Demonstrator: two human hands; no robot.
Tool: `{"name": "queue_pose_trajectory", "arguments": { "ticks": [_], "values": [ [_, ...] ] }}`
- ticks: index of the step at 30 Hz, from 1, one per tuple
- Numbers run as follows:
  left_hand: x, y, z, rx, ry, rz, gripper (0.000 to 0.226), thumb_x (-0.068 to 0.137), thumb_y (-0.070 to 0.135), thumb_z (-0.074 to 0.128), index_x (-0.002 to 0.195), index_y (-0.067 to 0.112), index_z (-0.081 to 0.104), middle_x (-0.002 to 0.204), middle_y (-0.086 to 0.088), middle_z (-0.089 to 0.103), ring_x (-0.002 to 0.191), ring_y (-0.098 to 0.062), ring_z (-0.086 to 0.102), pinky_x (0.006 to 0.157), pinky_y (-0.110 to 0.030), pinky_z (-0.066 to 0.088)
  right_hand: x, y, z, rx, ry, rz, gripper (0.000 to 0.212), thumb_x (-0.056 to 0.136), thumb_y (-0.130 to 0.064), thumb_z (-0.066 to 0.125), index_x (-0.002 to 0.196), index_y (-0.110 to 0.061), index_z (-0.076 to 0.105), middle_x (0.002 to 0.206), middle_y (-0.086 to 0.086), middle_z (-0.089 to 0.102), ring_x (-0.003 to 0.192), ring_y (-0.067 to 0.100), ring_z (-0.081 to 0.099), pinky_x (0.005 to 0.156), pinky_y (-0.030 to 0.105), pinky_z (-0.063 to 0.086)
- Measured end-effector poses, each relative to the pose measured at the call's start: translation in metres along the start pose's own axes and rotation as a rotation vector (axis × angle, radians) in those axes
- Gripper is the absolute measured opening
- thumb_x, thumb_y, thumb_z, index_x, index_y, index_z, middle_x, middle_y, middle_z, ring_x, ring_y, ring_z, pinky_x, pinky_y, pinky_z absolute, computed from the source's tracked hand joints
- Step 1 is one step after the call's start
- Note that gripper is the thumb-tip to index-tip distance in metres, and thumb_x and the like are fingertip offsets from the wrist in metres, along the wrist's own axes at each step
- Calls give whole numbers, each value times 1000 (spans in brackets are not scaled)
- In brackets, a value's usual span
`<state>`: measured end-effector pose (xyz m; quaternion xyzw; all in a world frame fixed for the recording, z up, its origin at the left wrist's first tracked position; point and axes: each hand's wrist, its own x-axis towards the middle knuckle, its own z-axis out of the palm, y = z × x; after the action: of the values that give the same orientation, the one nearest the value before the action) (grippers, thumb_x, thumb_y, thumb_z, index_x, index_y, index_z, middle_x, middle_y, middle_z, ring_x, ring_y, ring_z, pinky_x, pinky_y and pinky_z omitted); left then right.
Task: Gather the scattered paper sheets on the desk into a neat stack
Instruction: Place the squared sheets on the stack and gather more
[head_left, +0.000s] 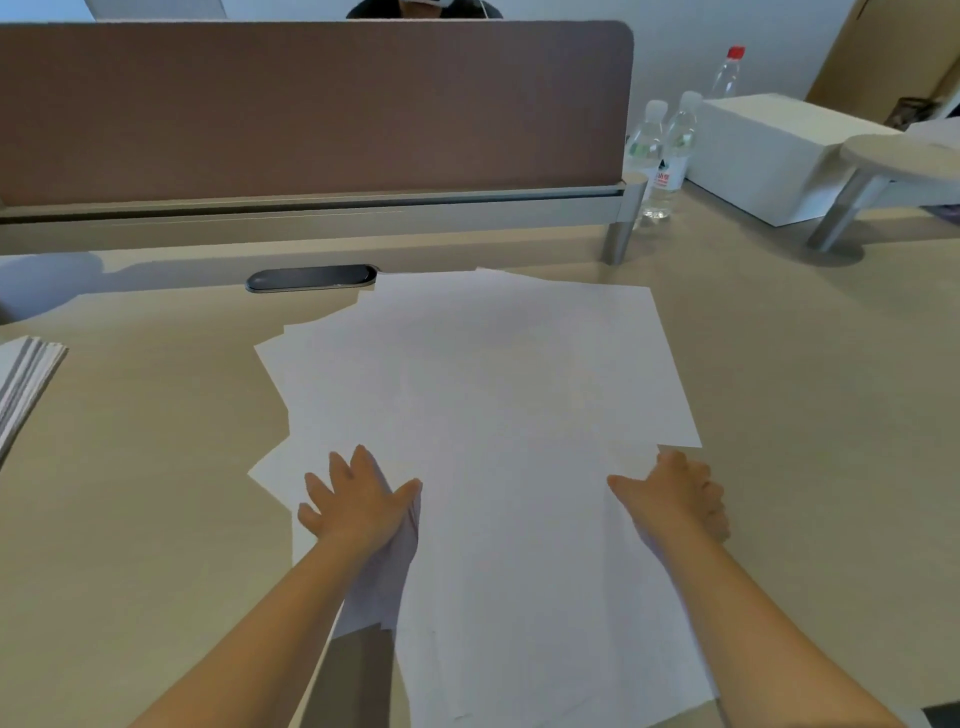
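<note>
Several white paper sheets (488, 395) lie fanned and overlapping across the middle of the beige desk (145, 467), reaching to its near edge. My left hand (358, 499) lies on the left part of the pile with its fingers straight and spread. Beneath its palm, one sheet's edge buckles upward. My right hand (675, 499) is at the pile's right edge. Its thumb lies across the top sheet and its fingers curl round the edge.
A separate stack of paper (26, 374) sits at the desk's left edge. A brown divider panel (311, 109) closes the back, with a dark cable slot (311, 278) before it. Water bottles (662, 156), a white box (763, 150) and a round stand (904, 156) stand at the back right.
</note>
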<state>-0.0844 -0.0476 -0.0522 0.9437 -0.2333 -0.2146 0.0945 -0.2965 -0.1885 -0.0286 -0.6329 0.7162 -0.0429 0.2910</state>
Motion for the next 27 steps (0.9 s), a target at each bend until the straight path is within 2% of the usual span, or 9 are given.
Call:
{"name": "queue_pose_trajectory", "arguments": {
  "ticks": [4,8,11,14,17,21,23,25,27],
  "values": [
    [-7,12,3,34,-66,50,81,89,62,35,149,21,-1,158,-4,-4,144,-36,0,114,-50,12,8,-7,14,65,-10,-1,73,77,-38,66,136,-9,34,139,12,36,126,35,38,102,44,39],
    [-15,32,7,-44,-69,111,83,87,60,43,148,21,2,156,-4,15,142,-32,16,111,-46,21,9,-18,34,179,-128,-50,68,75,-29,67,131,-4,38,132,12,42,121,32,45,99,42,44],
    [-14,38,0,-396,-99,74,82,87,45,56,148,18,9,151,-7,28,140,-31,20,109,-44,26,18,-12,31,347,-178,-28,48,63,-24,62,105,-5,48,103,8,58,91,29,58,79,37,51],
    [-9,35,-4,-648,-134,59,76,88,35,59,147,13,16,152,-9,26,141,-32,21,111,-45,26,25,-1,27,366,-156,-71,18,64,-20,58,79,-13,50,74,2,56,66,24,52,62,31,41],
    [-10,37,-5,-719,-216,78,75,88,34,58,146,14,16,154,-7,21,141,-31,21,112,-48,28,21,-1,27,404,-208,-92,9,74,-11,59,75,-15,51,74,4,59,68,23,55,67,30,42],
    [-10,39,-9,-844,-290,109,66,91,27,55,145,13,19,154,-7,22,140,-28,26,108,-40,30,26,3,22,403,-193,-101,25,79,-5,54,61,-18,42,64,1,48,63,21,46,65,29,36],
    [-7,36,-10,-800,-235,123,59,92,23,55,142,11,27,149,-9,32,136,-27,34,106,-36,33,27,6,18,417,-168,-125,23,82,-5,54,65,-20,48,71,3,56,68,25,53,69,32,43],
    [-5,34,-11,-723,-147,118,55,91,21,56,139,8,33,144,-10,39,133,-27,38,106,-36,33,25,7,15,479,-164,-142,19,83,-7,54,71,-22,54,85,6,65,81,32,62,81,41,51],
    [-1,30,-12,-684,-82,107,60,89,23,59,139,7,32,145,-11,39,134,-29,37,109,-40,33,22,6,11,566,-164,-147,18,86,-5,53,77,-20,57,96,10,67,91,35,63,88,45,49]
  ]
}}
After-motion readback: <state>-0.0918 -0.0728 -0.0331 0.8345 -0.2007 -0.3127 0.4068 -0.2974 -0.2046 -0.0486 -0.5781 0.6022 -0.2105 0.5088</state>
